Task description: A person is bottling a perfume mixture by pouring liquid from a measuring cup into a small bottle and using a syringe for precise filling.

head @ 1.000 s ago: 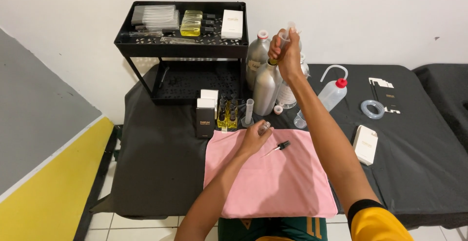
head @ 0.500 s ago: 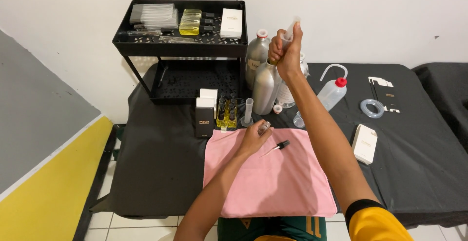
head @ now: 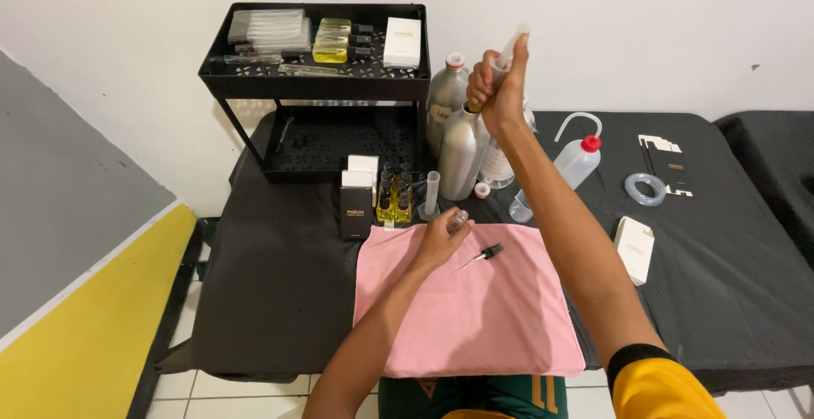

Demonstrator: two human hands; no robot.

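Two bare hands were at work over a black-covered surface (head: 280, 300). The right hand (head: 500, 88) was raised above the neck of a tall aluminium bottle (head: 465, 152), its grip closed in a fist around a clear plastic pipette (head: 511, 48) whose upper end stuck out past the fingers; the lower end, at the bottle's mouth, was hidden by the hand. The left hand (head: 441, 241) rested at the far edge of a pink cloth (head: 471, 309), its grip closed around a small clear glass vial (head: 459, 220) held tilted, just above the cloth. A dropper cap (head: 483, 255) with a black top lay loose on the cloth just beside that hand. A second aluminium bottle (head: 447, 97) with a red-ringed cap stood behind the first, against the wall. A clear measuring cylinder (head: 432, 194) stood to the left of the bottles, near a cluster of small amber vials (head: 396, 198) and a dark carton (head: 356, 211). A wash bottle (head: 578, 158) with a red cap stood to the right, and a white box (head: 635, 250) lay farther right. A black two-tier rack (head: 314, 80) stood at the rear.
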